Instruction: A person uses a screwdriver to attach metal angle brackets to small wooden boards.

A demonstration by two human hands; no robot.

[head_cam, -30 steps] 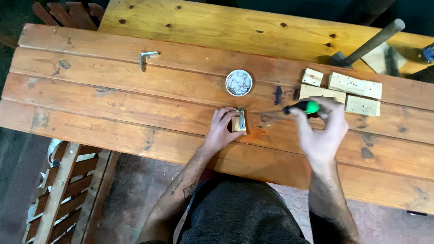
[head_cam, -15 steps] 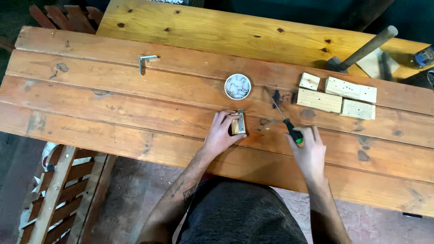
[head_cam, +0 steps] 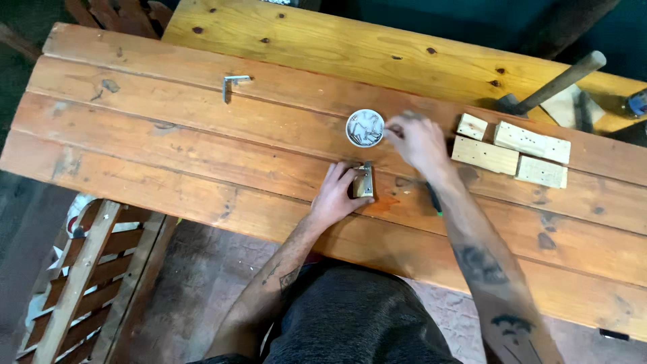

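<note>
— What did the left hand [head_cam: 335,195] have under it?

— It was pressed down on a small metal bracket [head_cam: 364,180], fingers curled around its side, pinning it to the wooden table [head_cam: 168,145] a little in from the near edge, about midway along.

— And the right hand [head_cam: 418,139]?

— It was over the rim of the small white dish [head_cam: 364,128], which sat just beyond the bracket, toward the far edge. Its fingertips were drawn together as if pinching, but they were blurred, so I couldn't tell whether they had a screw between them.

— So where was the risk?

— Mostly at the dish, I'd judge. It was light and the hand came at it from the side; a knock on the rim could have tipped it and scattered the screws [head_cam: 366,127], and the gaps between the planks would have swallowed them.

— Anything else?

— The screwdriver [head_cam: 435,200] lay half hidden under the right forearm, close to the near edge. A sweep of that arm could have rolled it off. And if the left hand had eased its pressure, the bracket might have slid out of place.

— The wood blocks [head_cam: 510,152]?

— Off toward the right end, near a hammer [head_cam: 551,85], well clear. A second bracket [head_cam: 232,84] lay apart toward the far left.
</note>
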